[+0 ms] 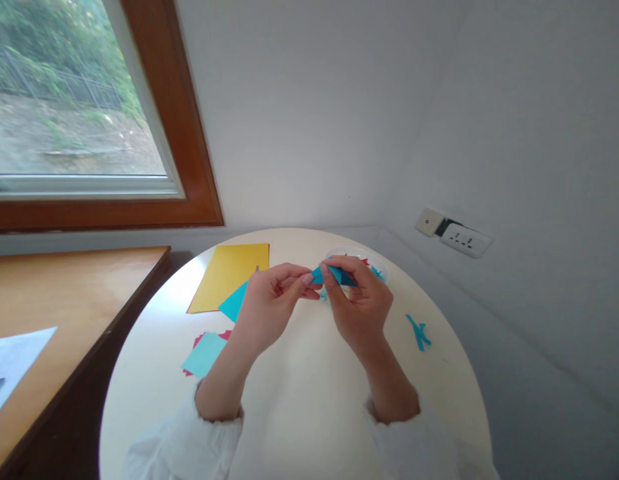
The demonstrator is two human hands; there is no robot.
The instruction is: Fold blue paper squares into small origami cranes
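From my distant seat I am pinching the left end of a folded blue paper [336, 274] with the left hand [269, 300], while the right hand [362, 297] is clamping its other side. The paper is hanging above the white table [309, 400], near a clear dish [386, 265] that is holding red and blue bits [376, 272]. A yellow sheet [232, 273] is lying beyond the left hand; blue strips [418, 331] are resting to the right

Desk [114, 280] stands left of table [309, 407]. On table: sheets [229, 273] at back left, squares [203, 355] before them, dish [386, 267] at back right, strips [419, 333] near right edge. Paper [336, 273] is between left hand [272, 303] and right hand [362, 297], before dish. Window [69, 100] is behind desk; socket [464, 239] is on right wall [549, 167].
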